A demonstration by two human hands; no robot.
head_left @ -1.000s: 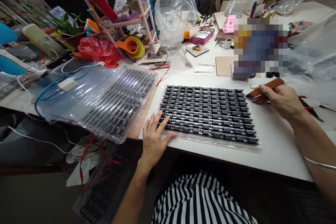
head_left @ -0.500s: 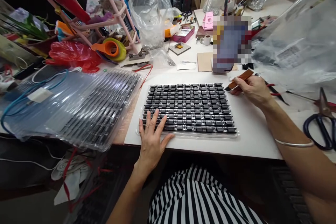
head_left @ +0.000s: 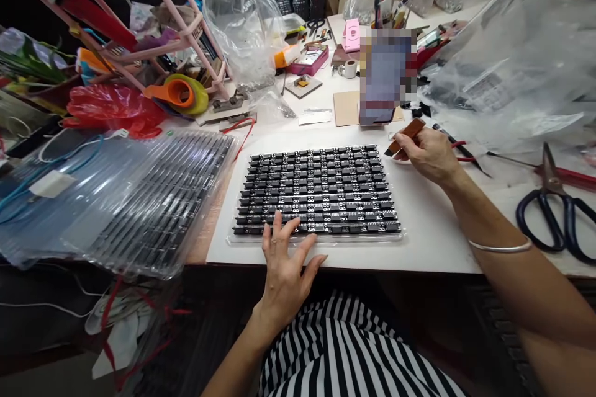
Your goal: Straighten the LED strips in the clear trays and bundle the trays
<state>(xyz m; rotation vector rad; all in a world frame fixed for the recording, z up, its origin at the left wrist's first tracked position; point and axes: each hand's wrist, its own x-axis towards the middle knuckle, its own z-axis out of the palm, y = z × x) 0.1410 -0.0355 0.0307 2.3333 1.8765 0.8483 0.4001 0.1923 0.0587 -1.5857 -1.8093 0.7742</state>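
Rows of black circuit board strips [head_left: 321,186] with small chips lie in a clear plastic tray [head_left: 363,239] in front of me. My left hand [head_left: 291,257] is at the tray's near edge, fingers spread, fingertips over the front strips; whether they touch is unclear. Just off the tray's far right corner, my right hand [head_left: 431,152] grips a flat brown brush-like tool [head_left: 410,135] between thumb and fingers. Its dark tip points left and down, towards the tray corner, apart from the strips.
To the left, clear trays [head_left: 162,198] of strips lie stacked with a blue cable on them. Scissors [head_left: 554,205] and red-handled pliers [head_left: 460,152] lie at right. Behind stand a phone-like object [head_left: 384,84], a pink rack [head_left: 181,31] and plastic bags [head_left: 246,25].
My left hand has drawn back towards the near edge and a little right along the tray. My right hand keeps its hold beside the far corner. The view has turned slightly right.
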